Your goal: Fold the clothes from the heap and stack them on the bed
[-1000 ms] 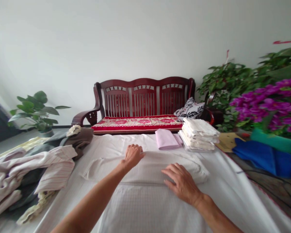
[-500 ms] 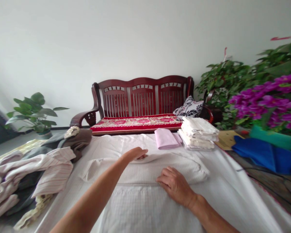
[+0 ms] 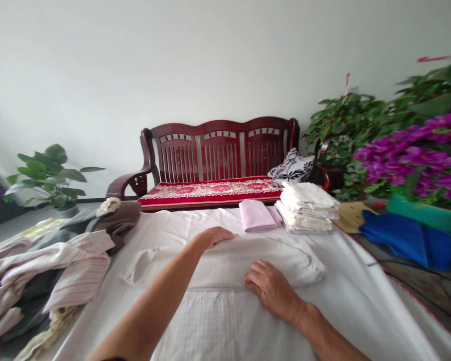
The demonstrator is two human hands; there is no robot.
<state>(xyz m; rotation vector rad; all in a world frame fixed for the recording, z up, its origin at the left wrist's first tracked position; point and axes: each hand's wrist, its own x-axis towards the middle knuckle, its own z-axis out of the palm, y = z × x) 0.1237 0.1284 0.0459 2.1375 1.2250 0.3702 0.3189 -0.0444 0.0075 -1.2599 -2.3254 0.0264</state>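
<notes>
A pale, finely striped garment, apparently a shirt (image 3: pixel 225 321), lies spread in front of me with its far part folded over into a wide band. My left hand (image 3: pixel 215 237) reaches across to the far edge of that band, its fingers stretched out and lying flat on the cloth. Nearer to me and to the right, my right hand (image 3: pixel 268 288) rests at the band's near edge. Its fingers are curled against the cloth there, and the fingertips are partly hidden.
Past the garment lie a folded lilac cloth (image 3: pixel 257 216) and a stack of folded white clothes (image 3: pixel 307 208). Loose clothes (image 3: pixel 78 271) are heaped at left. A blue cloth (image 3: pixel 409 238) and purple flowers (image 3: pixel 421 155) are at right. A wooden bench (image 3: pixel 218 155) stands behind the white sheet (image 3: pixel 368 306).
My left hand's fingers have gone from bent in a pinch at the far edge to stretched flat over it. My right hand has hardly moved.
</notes>
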